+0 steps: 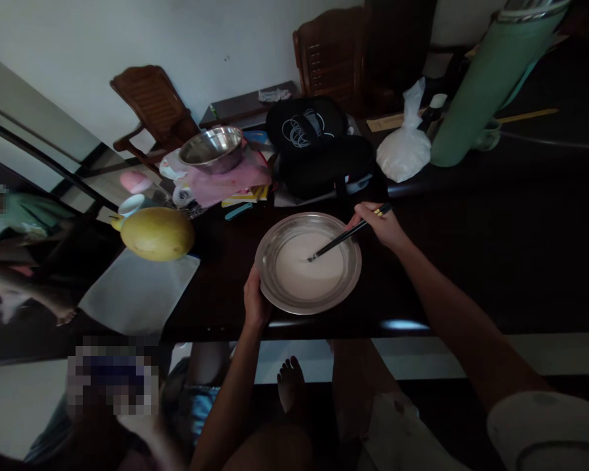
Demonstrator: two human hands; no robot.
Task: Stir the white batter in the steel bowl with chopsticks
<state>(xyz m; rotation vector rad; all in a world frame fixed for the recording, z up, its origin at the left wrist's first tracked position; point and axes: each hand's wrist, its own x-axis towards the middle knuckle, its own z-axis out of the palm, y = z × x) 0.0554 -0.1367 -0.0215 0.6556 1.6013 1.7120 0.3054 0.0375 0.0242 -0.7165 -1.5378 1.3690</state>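
Metal bowl [307,307] partly hides the left hand [255,299] gripping it; right hand [381,226] clasps chopsticks [336,243]

Dim light. Pale wall [245,39] spanned twelve o'clock; wooden chair [150,104] stood at ten, second chair [331,59] just past twelve. Dark worktop [500,229] gleamed at four. Pale floor [317,363] showed at six.

Your left hand [256,299] is holding the wide bowl [308,309] by its near left side, close to the table [500,261]'s near edge. Your right hand [381,224] is gripping black chopsticks [336,241], their tips dipping into white liquid [304,278]. Left of the bowl, a yellow fruit [157,233] is sitting beside a white sheet [137,294]. Farther back, a small bowl [220,154] is resting on a pink bundle [220,186]. Far right, a white bag [403,158] is standing beside a green flask [485,91].
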